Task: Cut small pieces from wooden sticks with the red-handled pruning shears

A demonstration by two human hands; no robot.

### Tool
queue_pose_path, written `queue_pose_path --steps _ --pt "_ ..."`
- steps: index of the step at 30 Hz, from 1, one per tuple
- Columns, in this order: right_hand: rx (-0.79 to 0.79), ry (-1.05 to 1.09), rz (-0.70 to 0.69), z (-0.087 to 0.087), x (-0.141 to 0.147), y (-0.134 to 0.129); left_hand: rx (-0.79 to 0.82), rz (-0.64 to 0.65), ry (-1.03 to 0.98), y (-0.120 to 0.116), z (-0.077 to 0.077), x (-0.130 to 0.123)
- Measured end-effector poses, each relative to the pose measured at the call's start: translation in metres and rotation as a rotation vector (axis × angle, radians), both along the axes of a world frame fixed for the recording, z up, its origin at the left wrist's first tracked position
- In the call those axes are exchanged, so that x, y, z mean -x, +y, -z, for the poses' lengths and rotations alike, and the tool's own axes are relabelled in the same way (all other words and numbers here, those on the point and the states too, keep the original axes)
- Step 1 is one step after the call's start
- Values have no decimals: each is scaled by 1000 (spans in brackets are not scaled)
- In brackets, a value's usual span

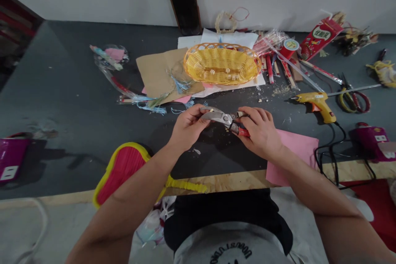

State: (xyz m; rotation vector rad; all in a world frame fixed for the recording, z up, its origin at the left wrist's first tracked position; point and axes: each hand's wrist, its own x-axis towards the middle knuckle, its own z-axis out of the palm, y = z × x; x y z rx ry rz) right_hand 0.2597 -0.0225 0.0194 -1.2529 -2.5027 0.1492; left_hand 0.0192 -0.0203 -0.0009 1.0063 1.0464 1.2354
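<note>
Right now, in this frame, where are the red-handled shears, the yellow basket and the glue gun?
Red-handled shears point(227, 119): head view, on the metal pivot.
Yellow basket point(222, 55): head view, on the bare inner wall.
Glue gun point(315, 100): head view, on the yellow body.

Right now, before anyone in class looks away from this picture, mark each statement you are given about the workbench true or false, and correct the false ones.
1. The right hand holds the metal cutters at their handle end. True.
2. The left hand also grips the handle end. False: its fingers are at the blade end.
3. The yellow basket has nothing in it. False: small pale pieces lie inside.
4. The yellow glue gun lies to the right of the basket, nearer the person. True.
5. The pink sheet is under the left forearm. False: the right forearm passes over it.
6. A red drink carton is to the right of the basket. True.
</note>
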Motion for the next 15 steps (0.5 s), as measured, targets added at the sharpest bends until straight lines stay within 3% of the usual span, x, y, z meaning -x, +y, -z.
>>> queue_pose_path --steps 6,11,15 --pt "37 72 58 0 2 -1 -31 -7 84 -2 -5 -1" --pt "40 -77 7 -4 3 -3 -67 -10 132 -4 -11 -4" --pt "47 -74 12 -7 3 -4 -75 -2 159 -6 -12 -6"
